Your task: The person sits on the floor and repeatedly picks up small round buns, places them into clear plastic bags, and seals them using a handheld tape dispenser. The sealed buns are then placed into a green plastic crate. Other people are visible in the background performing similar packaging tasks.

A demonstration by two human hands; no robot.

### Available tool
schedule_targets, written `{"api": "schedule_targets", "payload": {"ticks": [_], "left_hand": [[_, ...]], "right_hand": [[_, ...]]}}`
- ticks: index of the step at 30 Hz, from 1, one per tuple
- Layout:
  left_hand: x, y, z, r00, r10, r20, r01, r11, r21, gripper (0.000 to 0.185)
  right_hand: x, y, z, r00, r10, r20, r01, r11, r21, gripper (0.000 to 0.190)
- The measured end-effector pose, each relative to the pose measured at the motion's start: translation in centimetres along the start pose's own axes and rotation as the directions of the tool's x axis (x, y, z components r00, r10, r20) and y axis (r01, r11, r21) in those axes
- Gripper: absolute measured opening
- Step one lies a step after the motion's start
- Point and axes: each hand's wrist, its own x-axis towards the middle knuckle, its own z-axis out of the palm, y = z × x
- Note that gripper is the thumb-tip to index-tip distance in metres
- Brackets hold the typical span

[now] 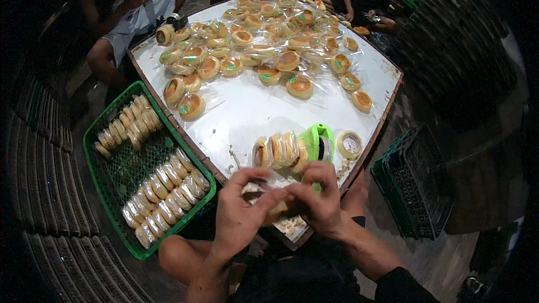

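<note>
My left hand (242, 214) and my right hand (323, 202) meet over the near corner of the table. Between them they grip the clear plastic wrapper (276, 182) of a round bun (278, 209), which my fingers partly cover. Just beyond my hands, several wrapped buns (283, 149) stand on edge in a row. A bright green tape dispenser (310, 141) is at the right end of that row, beside my right fingers. To its right lies a roll of clear tape (349, 145).
Many bagged buns (300, 87) with green labels cover the far part of the white tabletop (236, 105). At left, a green plastic crate (96, 176) holds rows of wrapped buns. Dark crates (410, 185) stand at right. Other people (126, 12) sit around the far side.
</note>
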Motion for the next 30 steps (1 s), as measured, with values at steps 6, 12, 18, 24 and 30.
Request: {"api": "schedule_targets", "payload": {"ticks": [6,12,18,24,30], "left_hand": [[-0.8,-1.5,2.3,0.968,0.19,-0.165,-0.136,0.948,0.289,0.021],[-2.6,-0.7,3.8,0.926,0.083,-0.369,-0.17,0.963,-0.211,0.022],[-1.8,-1.5,5.4,0.861,-0.137,-0.491,-0.189,0.809,-0.556,0.027],[-0.2,-6.2,5.7,0.887,-0.157,-0.435,-0.058,0.896,-0.441,0.027],[1.6,-9.9,6.5,0.871,-0.193,-0.452,0.018,0.931,-0.364,0.029]], "right_hand": [[-0.3,0.2,2.1,0.872,0.488,-0.024,-0.445,0.814,0.374,0.013],[-0.8,-4.4,1.6,0.795,0.594,-0.119,-0.448,0.709,0.545,0.006],[-0.3,-4.3,0.8,0.64,0.754,-0.145,-0.359,0.461,0.812,0.037],[-10.6,6.5,-2.1,0.435,0.9,-0.032,-0.9,0.435,0.008,0.034],[-12.6,11.7,2.0,0.423,0.906,-0.024,-0.894,0.421,0.155,0.045]]}}
